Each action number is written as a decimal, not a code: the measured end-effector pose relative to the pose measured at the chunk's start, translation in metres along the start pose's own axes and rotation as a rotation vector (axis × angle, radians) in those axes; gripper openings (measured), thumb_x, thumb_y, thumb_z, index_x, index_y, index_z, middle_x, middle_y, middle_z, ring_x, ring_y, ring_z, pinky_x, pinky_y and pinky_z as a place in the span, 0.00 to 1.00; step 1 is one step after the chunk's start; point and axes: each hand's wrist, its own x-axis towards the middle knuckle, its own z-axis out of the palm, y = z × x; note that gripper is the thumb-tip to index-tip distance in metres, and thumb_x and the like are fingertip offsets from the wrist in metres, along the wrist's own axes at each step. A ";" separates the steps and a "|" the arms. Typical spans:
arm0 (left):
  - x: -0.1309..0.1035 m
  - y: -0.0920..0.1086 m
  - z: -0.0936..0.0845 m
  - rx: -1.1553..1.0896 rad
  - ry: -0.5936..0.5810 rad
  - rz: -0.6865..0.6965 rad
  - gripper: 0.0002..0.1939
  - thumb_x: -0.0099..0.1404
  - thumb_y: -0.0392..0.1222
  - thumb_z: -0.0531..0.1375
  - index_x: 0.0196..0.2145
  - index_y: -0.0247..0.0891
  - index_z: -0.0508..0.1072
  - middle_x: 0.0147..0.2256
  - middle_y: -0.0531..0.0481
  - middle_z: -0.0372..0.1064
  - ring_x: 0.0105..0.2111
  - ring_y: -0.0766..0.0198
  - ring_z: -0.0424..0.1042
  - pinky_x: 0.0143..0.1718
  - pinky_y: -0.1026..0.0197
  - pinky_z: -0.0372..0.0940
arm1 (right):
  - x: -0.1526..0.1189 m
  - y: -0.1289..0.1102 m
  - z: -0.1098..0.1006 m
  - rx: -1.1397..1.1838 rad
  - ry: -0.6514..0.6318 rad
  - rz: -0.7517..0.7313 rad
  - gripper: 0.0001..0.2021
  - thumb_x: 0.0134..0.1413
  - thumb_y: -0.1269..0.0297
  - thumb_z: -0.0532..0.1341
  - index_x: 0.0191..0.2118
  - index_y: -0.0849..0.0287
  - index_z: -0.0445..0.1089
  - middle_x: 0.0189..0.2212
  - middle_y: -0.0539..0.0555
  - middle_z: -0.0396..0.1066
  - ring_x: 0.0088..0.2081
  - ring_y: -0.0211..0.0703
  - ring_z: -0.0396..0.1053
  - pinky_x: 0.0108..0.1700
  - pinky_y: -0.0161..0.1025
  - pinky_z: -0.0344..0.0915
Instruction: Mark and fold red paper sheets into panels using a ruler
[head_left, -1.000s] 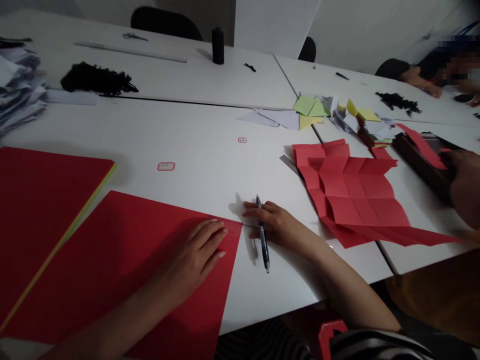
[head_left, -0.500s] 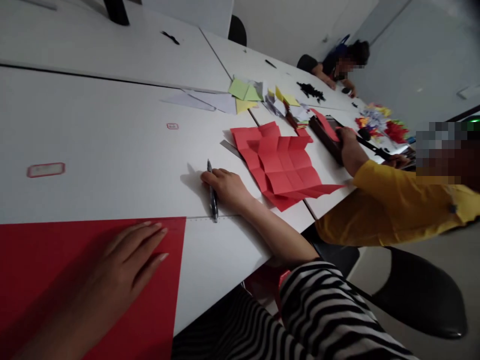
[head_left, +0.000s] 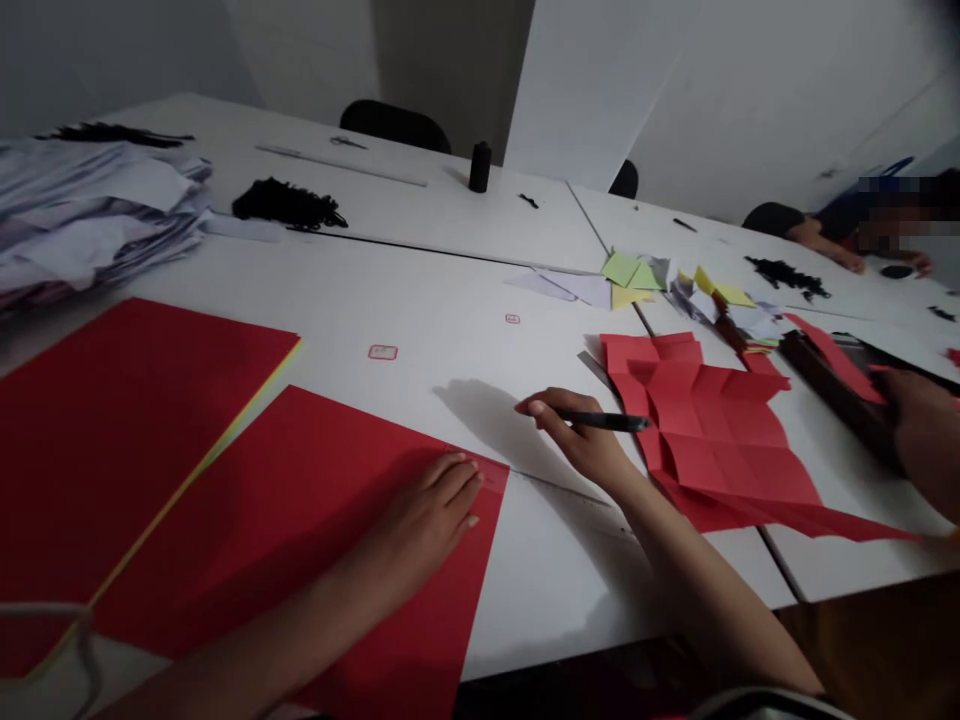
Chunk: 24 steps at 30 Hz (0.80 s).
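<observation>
My left hand lies flat on a red paper sheet, fingers stretched out near its upper right corner. Under those fingertips a clear ruler seems to run along the sheet's top edge and out over the white table; it is hard to make out. In my right hand is a dark pen, gripped between thumb and fingers and pointing left above the table. Just right of that hand rests a creased, unfolded red paper.
A stack of red sheets with a yellow edge lies left. Behind it are crumpled white papers and black yarn-like material. Green paper pieces lie beyond. At right, another person's hand is at a dark paper trimmer-like device.
The view has swung left, bringing the red stack and white papers into sight. My right hand has turned the pen from steep to nearly level. My left hand stays on the red sheet.
</observation>
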 end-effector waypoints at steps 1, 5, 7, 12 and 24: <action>0.000 0.001 0.000 0.015 0.002 0.008 0.17 0.73 0.37 0.46 0.53 0.31 0.69 0.51 0.42 0.68 0.56 0.54 0.63 0.57 0.50 0.65 | 0.006 -0.004 0.006 0.040 -0.038 0.008 0.15 0.60 0.52 0.58 0.38 0.58 0.75 0.29 0.53 0.73 0.30 0.40 0.68 0.34 0.37 0.63; -0.001 0.000 0.004 0.036 0.018 0.026 0.19 0.73 0.37 0.44 0.53 0.31 0.68 0.51 0.42 0.69 0.55 0.54 0.64 0.57 0.51 0.64 | 0.030 -0.001 0.031 0.176 -0.097 0.048 0.14 0.57 0.51 0.61 0.35 0.58 0.73 0.26 0.50 0.69 0.27 0.36 0.63 0.30 0.35 0.60; -0.002 -0.002 0.006 0.022 0.021 0.017 0.18 0.73 0.38 0.45 0.54 0.33 0.68 0.52 0.43 0.68 0.56 0.54 0.64 0.56 0.51 0.65 | 0.038 0.006 0.039 0.243 -0.107 0.073 0.14 0.56 0.51 0.62 0.35 0.58 0.72 0.26 0.49 0.68 0.27 0.35 0.63 0.30 0.34 0.60; -0.003 -0.006 0.009 -0.059 -0.003 -0.016 0.19 0.73 0.40 0.45 0.55 0.36 0.69 0.54 0.44 0.67 0.58 0.55 0.62 0.58 0.49 0.63 | 0.042 0.019 0.045 0.363 -0.143 0.193 0.16 0.55 0.48 0.62 0.32 0.59 0.71 0.22 0.47 0.65 0.25 0.35 0.62 0.27 0.34 0.58; 0.002 -0.006 0.003 -0.132 -0.036 -0.027 0.19 0.73 0.38 0.46 0.56 0.35 0.69 0.56 0.43 0.66 0.60 0.55 0.60 0.59 0.50 0.63 | 0.045 0.031 0.040 0.464 -0.197 0.250 0.19 0.55 0.45 0.61 0.32 0.58 0.69 0.19 0.46 0.64 0.22 0.33 0.58 0.25 0.34 0.56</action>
